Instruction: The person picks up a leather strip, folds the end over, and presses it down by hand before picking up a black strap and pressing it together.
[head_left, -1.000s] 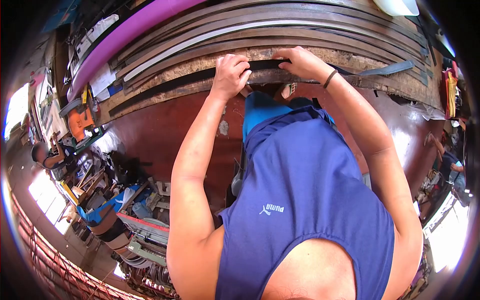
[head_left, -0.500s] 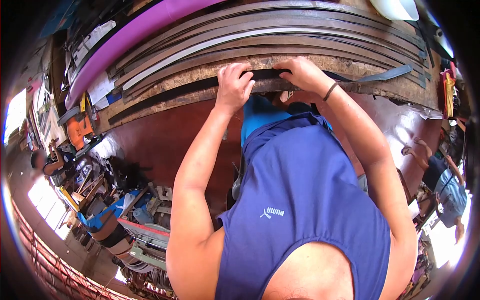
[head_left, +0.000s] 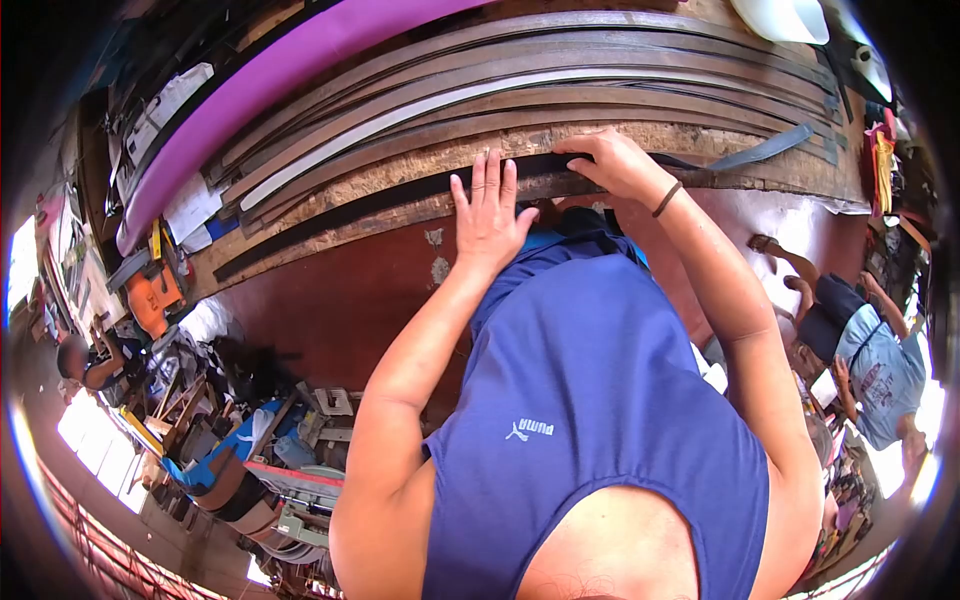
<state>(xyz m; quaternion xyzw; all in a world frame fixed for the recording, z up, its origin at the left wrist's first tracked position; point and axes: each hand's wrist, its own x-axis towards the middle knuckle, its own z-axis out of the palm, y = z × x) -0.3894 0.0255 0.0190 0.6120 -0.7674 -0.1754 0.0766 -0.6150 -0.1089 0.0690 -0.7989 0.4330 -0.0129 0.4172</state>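
A long black strip (head_left: 345, 210) lies along the front edge of the wooden bench (head_left: 410, 168). My left hand (head_left: 488, 215) is laid flat over the strip and the bench edge, its fingers stretched out and spread. To its right, my right hand (head_left: 618, 168) is curled at the same strip, with thumb and index finger closed about its edge. A dark band circles my right wrist. Beyond my hands lie several long brown strips (head_left: 430, 128) and a whitish strip (head_left: 400, 118), side by side along the bench. A grey strip end (head_left: 765, 148) sticks up at the right.
A purple roll (head_left: 250, 90) curves along the far left of the bench. Papers (head_left: 190, 210) and an orange object (head_left: 152, 300) are at the left end. A white object (head_left: 785, 18) stands far right. Other people are at left (head_left: 95, 362) and right (head_left: 870, 350).
My left hand has gone from bent fingers on the strip to a flat, spread palm. My right hand stays curled at the strip. The person at the right has shifted.
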